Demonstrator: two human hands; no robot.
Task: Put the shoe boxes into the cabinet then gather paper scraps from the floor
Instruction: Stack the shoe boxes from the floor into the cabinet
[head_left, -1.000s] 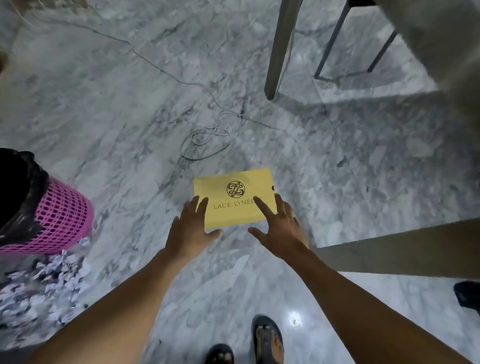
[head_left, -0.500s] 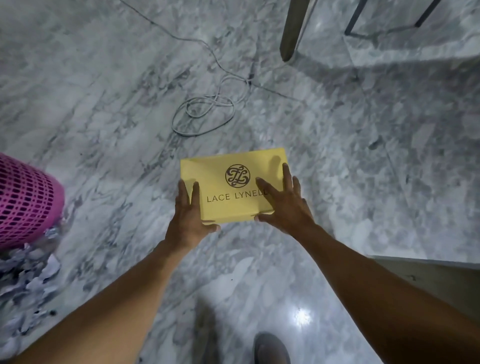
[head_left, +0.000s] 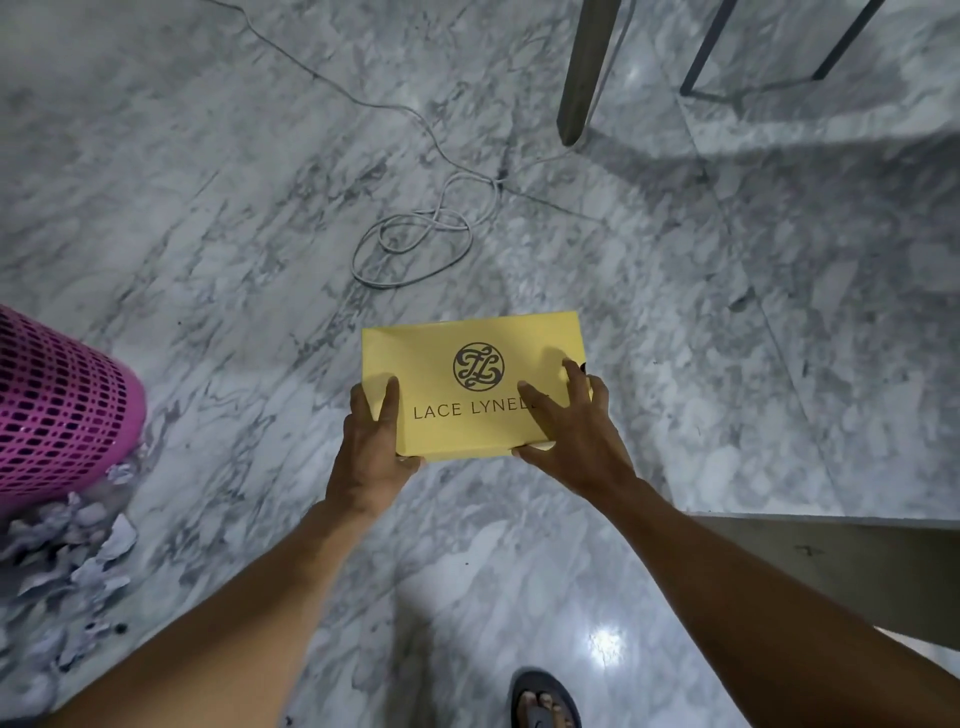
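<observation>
Here the marble floor (head_left: 208, 260) fills nearly the whole view. Well out to the left of the left hand stands a pink basket (head_left: 57, 410), with a heap of paper scraps (head_left: 67, 551) at its foot. Those look like the later part of the job. Beyond both hands a loose coil of cable (head_left: 415, 244) lies on the floor, apart from the box. The yellow shoe box (head_left: 457, 431) sits low between the two hands, lid up. Whether it has cleared the floor cannot be told. The left hand (head_left: 371, 452) pinches the near left corner, with fingers flat on the lid and the thumb tucked at the near edge. The right hand (head_left: 576, 436) is spread across the right side of the lid, its thumb along the near edge. The step in hand looks to be picking the box up for the cabinet, which I cannot make out here. To do it well, get the thumbs properly under the base rather than just squeezing the lid, since a loose lid may lift off alone. Keep the box level and bring it up and towards the body. Mind the cable when stepping away.
</observation>
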